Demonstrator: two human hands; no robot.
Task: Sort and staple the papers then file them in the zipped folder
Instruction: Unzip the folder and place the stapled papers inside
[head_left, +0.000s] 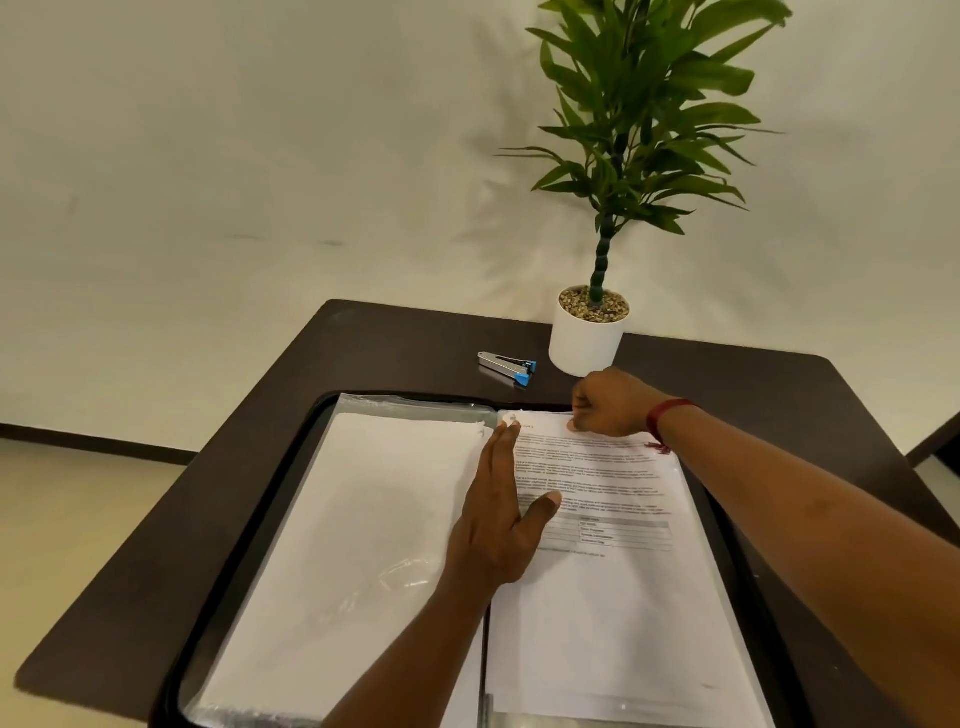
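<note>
On the dark bench (363, 353), the open zipped folder (291, 467) is cut off at the near edge; print on the papers (613, 597) lying in its right half is too blurred to read. Left hand (498, 525) presses them, fingers (501, 457) straight; right hand (608, 405), fingers curled, pinches their far edge.
</note>
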